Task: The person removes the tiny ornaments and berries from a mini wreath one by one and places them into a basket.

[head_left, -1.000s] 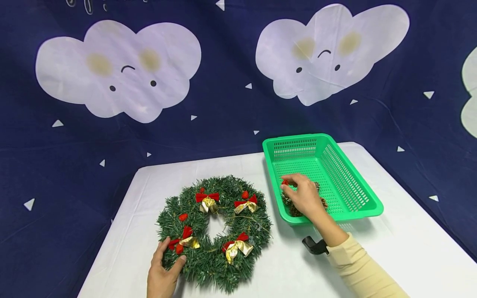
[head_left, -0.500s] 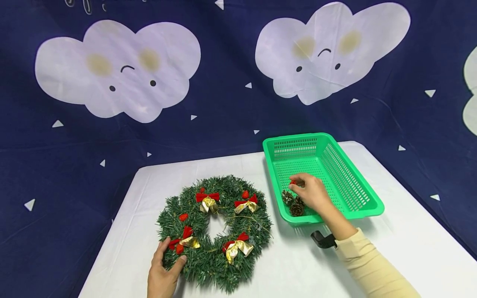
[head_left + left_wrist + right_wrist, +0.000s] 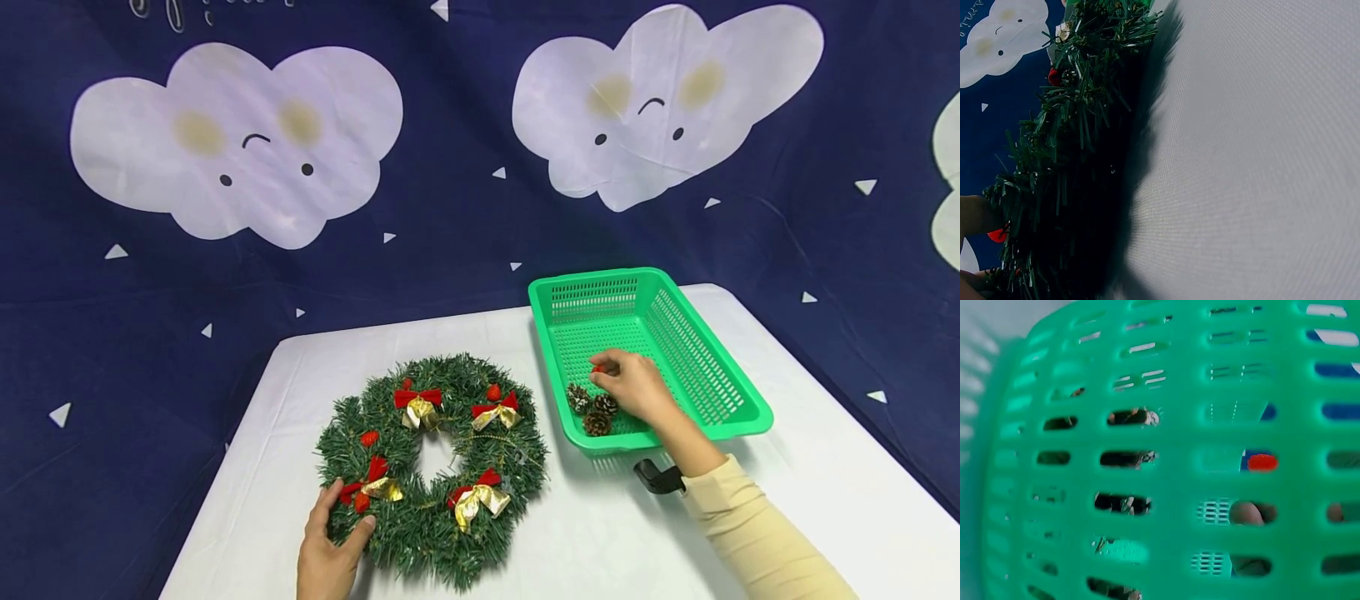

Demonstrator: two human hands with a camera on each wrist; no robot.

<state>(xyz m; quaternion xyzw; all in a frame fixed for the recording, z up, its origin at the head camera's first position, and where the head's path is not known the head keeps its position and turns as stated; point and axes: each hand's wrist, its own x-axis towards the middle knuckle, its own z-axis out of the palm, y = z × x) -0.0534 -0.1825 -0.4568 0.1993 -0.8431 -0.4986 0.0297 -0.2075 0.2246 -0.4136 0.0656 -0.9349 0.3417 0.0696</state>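
A green wreath with red-and-gold bows and small red berry ornaments lies on the white table. My left hand rests on its lower left edge, thumb and forefinger spread beside a bow; the other fingers are mostly hidden. Inside the green basket, my right hand pinches a small red berry-like ornament, largely covered by the fingertips. Several pinecones lie just left of that hand. Through the basket's slots, the right wrist view shows the red ornament above a fingertip.
The basket stands at the table's back right, its slotted walls rising around the right hand. A black wrist mount hangs below the right wrist, near the basket's front rim. Behind the white table hangs a dark blue cloth with clouds.
My right hand has shifted a little rightward inside the basket with the red ornament between its fingers, uncovering the pinecones. The left hand and wreath stay in place.
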